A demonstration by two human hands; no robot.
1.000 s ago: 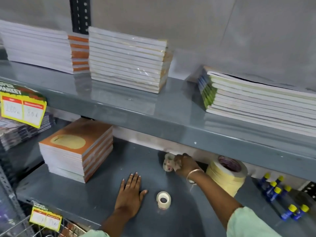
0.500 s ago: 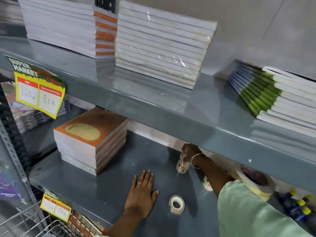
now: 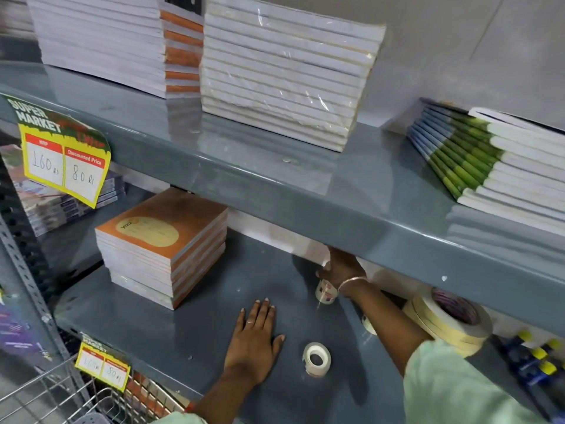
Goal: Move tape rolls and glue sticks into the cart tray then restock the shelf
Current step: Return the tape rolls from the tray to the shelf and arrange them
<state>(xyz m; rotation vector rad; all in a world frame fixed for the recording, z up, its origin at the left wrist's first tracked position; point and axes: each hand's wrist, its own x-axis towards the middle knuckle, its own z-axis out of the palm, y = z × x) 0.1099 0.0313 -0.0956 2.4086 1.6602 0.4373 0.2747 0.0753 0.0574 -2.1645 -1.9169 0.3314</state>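
My left hand (image 3: 255,341) lies flat, fingers spread, on the lower grey shelf (image 3: 189,328). Far back under the upper shelf, my right hand (image 3: 341,267) is closed on the top of a small stack of clear tape rolls (image 3: 325,293) standing on the shelf. A small white tape roll (image 3: 316,359) stands alone right of my left hand. Another small roll (image 3: 368,324) peeks out beside my right forearm. Wide cream masking tape rolls (image 3: 446,322) are stacked at right. Blue glue sticks with yellow caps (image 3: 533,359) lie at the far right.
The upper shelf edge (image 3: 336,215) overhangs my right hand. A stack of orange notebooks (image 3: 165,246) sits on the lower shelf at left. A wire cart (image 3: 61,399) shows at the bottom left, below a yellow price tag (image 3: 102,367). Book stacks fill the upper shelf.
My right hand has pushed the small tape stack further back on the shelf and stood it upright. The view has shifted closer and leftward. My left hand has stayed flat.
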